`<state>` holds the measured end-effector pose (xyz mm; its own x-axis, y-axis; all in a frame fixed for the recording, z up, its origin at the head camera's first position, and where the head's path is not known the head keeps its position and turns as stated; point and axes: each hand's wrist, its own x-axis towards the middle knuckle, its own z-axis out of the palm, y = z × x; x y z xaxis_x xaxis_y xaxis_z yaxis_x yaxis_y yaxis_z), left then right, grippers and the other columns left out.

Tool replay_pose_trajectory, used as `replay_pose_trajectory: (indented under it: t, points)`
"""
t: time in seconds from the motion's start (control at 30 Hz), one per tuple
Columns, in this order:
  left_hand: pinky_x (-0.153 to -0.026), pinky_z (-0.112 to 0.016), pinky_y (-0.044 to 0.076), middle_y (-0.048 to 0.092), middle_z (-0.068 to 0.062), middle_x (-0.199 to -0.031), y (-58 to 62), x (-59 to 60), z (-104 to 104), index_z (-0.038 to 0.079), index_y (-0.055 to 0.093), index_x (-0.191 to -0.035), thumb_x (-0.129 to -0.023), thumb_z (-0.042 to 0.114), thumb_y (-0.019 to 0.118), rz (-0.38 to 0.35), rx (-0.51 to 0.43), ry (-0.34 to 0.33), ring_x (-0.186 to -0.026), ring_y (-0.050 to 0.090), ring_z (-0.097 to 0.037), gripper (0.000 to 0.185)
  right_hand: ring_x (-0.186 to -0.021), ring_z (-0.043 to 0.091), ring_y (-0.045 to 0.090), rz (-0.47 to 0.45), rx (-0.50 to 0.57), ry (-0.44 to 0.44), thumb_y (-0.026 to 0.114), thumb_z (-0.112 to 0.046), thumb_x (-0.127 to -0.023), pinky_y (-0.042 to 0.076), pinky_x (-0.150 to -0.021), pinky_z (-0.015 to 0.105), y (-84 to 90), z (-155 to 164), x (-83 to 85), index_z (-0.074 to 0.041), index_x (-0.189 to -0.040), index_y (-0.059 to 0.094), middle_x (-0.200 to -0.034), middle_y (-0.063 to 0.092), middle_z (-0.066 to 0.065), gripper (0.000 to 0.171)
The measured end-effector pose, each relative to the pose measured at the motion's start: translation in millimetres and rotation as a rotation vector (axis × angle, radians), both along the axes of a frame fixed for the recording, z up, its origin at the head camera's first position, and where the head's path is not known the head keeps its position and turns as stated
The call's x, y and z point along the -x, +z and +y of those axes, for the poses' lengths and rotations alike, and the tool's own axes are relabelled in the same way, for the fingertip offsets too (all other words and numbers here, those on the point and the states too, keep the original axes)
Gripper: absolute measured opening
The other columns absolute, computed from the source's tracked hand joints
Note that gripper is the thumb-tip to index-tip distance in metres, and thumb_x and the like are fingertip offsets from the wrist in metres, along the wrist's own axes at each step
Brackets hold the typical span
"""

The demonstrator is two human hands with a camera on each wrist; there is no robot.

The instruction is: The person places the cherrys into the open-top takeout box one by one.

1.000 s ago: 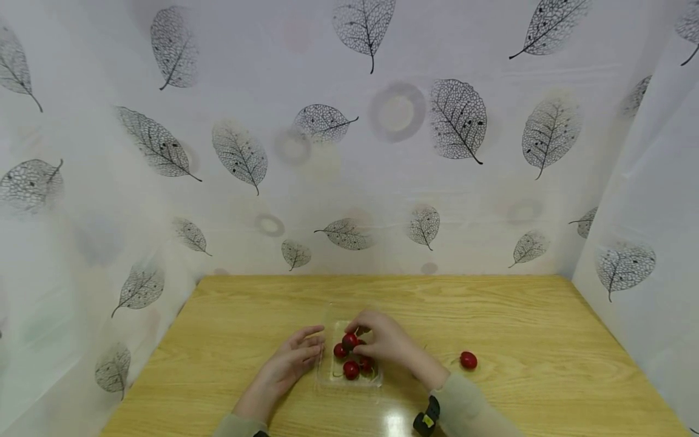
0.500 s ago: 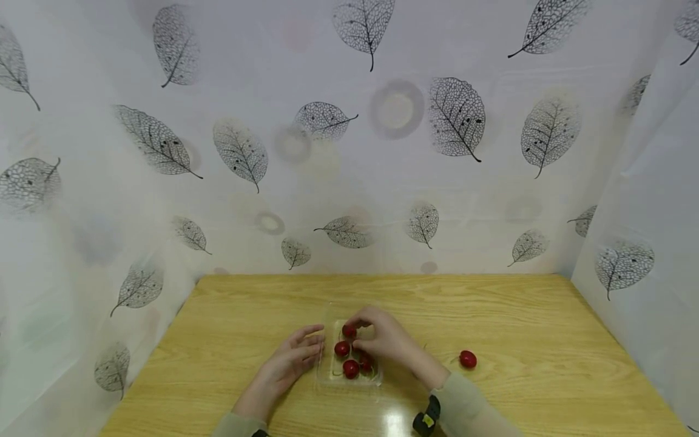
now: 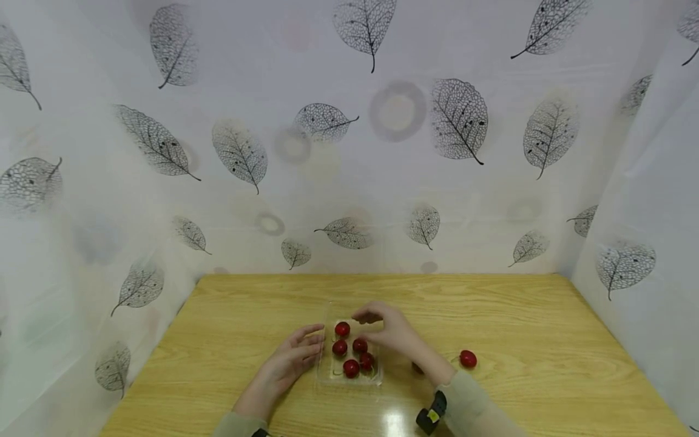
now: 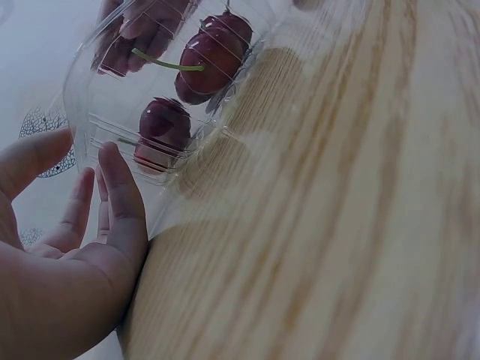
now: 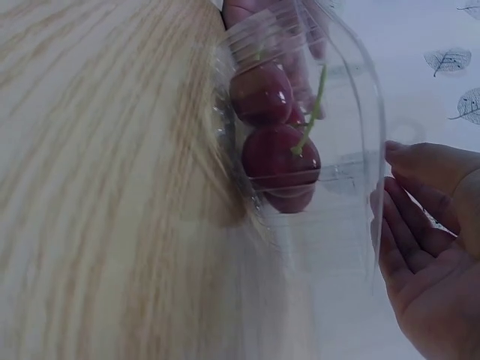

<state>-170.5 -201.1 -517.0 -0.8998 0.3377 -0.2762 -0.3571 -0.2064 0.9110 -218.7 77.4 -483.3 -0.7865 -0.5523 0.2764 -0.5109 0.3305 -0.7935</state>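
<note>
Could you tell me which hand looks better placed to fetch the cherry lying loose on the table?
Probably the right hand: it is empty, above the clear tray, on the loose cherry's side. The left hand rests against the tray's far wall.

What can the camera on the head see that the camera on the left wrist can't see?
Only the head view shows the single red cherry lying loose on the light wooden table, the right hand raised over the tray with nothing in it, and the leaf-patterned white wall. Only the left wrist view shows a thin green cherry stem close up. Both show the clear plastic tray with dark red cherries inside, and the left hand resting open against its side.
</note>
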Motion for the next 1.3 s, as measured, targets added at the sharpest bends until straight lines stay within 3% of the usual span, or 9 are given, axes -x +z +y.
replay_pose_trajectory:
  t: [0.67, 1.3]
  points:
    - [-0.097, -0.023, 0.055, 0.063, 0.001, -0.124, -0.9, -1.6, 0, -0.003, 0.033, -0.160, -0.104, 0.003, 0.062, -0.009, -0.018, 0.003, -0.110, 0.065, -0.008, 0.064, -0.104, 0.030, 0.073, 0.005, -0.025, -0.059, 0.079, -0.006, -0.094, 0.061, -0.095, 0.037, 12.0, 35, 1.0, -0.002, -0.122, 0.073, -0.118, 0.075, 0.019, 0.030]
    - [-0.097, -0.023, 0.055, 0.063, 0.001, -0.125, 2.0, -1.0, 1, -0.003, 0.033, -0.161, -0.104, 0.003, 0.061, -0.004, -0.010, 0.011, -0.110, 0.065, -0.008, 0.064, -0.099, 0.030, 0.073, 0.010, -0.032, -0.136, 0.079, -0.001, -0.092, 0.063, -0.091, 0.035, 14.5, 79, -0.7, 0.000, -0.120, 0.074, -0.115, 0.074, 0.022, 0.029]
